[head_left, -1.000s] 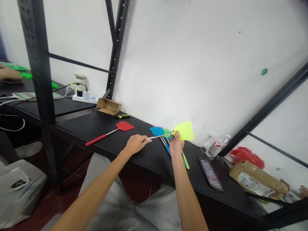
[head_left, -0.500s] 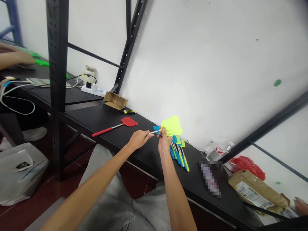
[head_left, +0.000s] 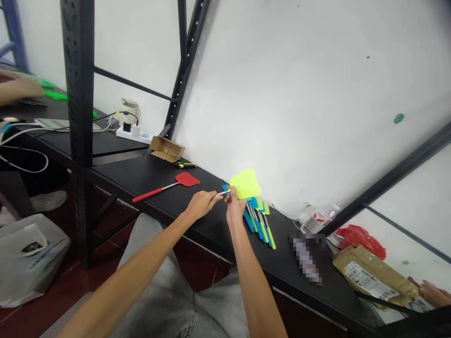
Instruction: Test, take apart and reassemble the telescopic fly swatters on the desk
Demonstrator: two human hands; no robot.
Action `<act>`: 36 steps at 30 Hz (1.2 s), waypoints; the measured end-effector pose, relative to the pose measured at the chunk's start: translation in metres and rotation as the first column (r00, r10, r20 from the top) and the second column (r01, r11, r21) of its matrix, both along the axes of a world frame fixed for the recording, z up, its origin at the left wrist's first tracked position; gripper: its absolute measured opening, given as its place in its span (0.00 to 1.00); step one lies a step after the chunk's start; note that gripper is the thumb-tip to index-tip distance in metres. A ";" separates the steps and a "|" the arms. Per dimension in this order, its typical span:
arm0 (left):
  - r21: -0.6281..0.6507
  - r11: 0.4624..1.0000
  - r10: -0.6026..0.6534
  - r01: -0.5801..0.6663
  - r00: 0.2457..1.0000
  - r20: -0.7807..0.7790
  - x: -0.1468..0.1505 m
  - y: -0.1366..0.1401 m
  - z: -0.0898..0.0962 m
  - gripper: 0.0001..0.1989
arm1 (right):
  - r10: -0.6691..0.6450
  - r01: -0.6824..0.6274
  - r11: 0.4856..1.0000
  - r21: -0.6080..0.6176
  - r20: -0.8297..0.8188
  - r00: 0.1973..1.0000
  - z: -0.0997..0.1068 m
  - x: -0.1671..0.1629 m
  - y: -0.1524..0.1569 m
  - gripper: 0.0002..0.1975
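A yellow fly swatter point(head_left: 246, 183) with a perforated paddle and a thin metal rod is held between both hands above the shelf's front part. My left hand point(head_left: 200, 205) is closed on its rod end, the grip hidden inside the fingers. Near the base of the paddle, my right hand point(head_left: 235, 203) pinches it with the thumb on top. Several blue, green and yellow fly swatters point(head_left: 260, 220) lie side by side just right of my right hand. To the left, a red fly swatter point(head_left: 187, 179) rests alone on the black shelf point(head_left: 120, 174).
An open cardboard box point(head_left: 167, 149) and a yellow-black utility knife point(head_left: 186, 165) lie at the back left. A power strip point(head_left: 134, 134) stands beyond the upright post point(head_left: 79, 94). At right are a bottle point(head_left: 320, 219), red plastic bag point(head_left: 362, 240) and brown parcel point(head_left: 375, 274). Other people's hands show at both edges.
Both hands and the yellow fly swatter have shifted slightly left in view, along with the whole scene. The grip on the swatter looks nearly the same.
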State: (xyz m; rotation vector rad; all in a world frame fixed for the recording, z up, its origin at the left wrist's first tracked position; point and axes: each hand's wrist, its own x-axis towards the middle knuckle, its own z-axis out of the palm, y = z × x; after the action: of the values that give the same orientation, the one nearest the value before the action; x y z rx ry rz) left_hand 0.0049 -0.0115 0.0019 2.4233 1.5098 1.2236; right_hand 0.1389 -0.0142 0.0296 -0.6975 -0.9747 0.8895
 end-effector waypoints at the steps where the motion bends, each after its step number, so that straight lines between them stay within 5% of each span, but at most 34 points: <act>1: 0.002 1.000 -0.002 0.002 1.000 -0.008 0.000 0.000 0.001 0.26 | -0.011 0.011 1.000 -0.002 -0.002 1.000 0.000 0.000 0.001 0.20; 14: -0.005 1.000 0.011 -0.011 0.998 0.058 0.000 -0.003 0.004 0.19 | 0.017 -0.017 1.000 0.009 0.082 0.996 0.009 -0.018 0.002 0.20; 21: 0.029 0.998 -0.066 0.063 0.991 0.119 0.002 -0.001 0.005 0.18 | 0.140 -0.137 0.990 -0.047 0.088 0.986 -0.021 -0.014 0.002 0.22; 27: -0.065 0.997 -0.037 0.036 0.999 -0.010 0.005 -0.004 0.006 0.18 | -0.024 0.044 0.990 -0.133 0.151 0.988 -0.022 0.029 0.021 0.23; 30: -0.102 0.994 -0.056 0.044 0.992 -0.115 0.006 -0.004 0.004 0.17 | -0.166 0.264 0.945 -0.193 0.414 0.895 -0.013 0.065 0.039 0.20; 32: -0.101 0.993 -0.072 0.055 0.984 -0.163 0.007 -0.003 0.003 0.17 | -0.187 0.390 0.909 -0.144 0.697 0.693 -0.008 0.085 0.050 0.16; 36: -0.103 0.994 -0.066 0.047 0.979 -0.191 0.007 -0.002 0.002 0.16 | -0.240 0.484 0.868 -0.109 0.762 0.602 -0.007 0.105 0.063 0.09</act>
State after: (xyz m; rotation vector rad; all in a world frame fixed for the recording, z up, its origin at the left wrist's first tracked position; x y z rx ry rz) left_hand 0.0120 -0.0132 0.0035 2.5637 1.4944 0.9028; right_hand 0.2437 0.0485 0.0227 -1.5535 -1.3376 0.3583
